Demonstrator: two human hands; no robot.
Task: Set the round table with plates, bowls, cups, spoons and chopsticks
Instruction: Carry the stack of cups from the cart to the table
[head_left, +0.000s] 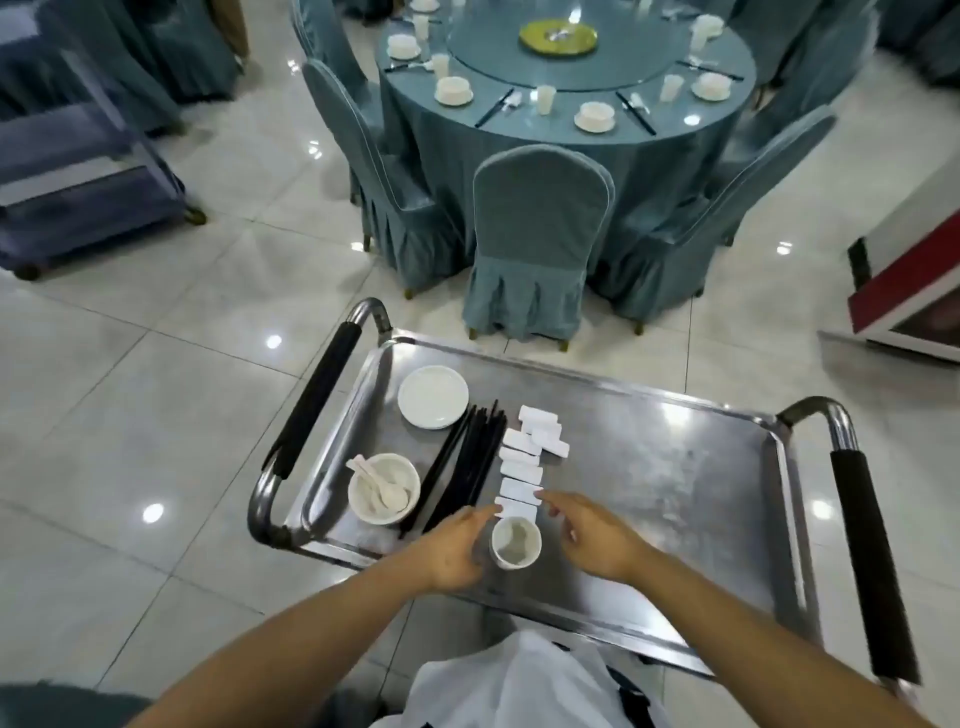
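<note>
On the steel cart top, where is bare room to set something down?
Free: the right half of the cart top, between the white rests and the right handle. Crowded: the left side, with plate, chopsticks, bowl and cup.

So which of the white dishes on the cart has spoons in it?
The bowl at the cart's left edge, beside the black chopsticks. The plate beyond it and the small cup between the hands hold no spoons.
</note>
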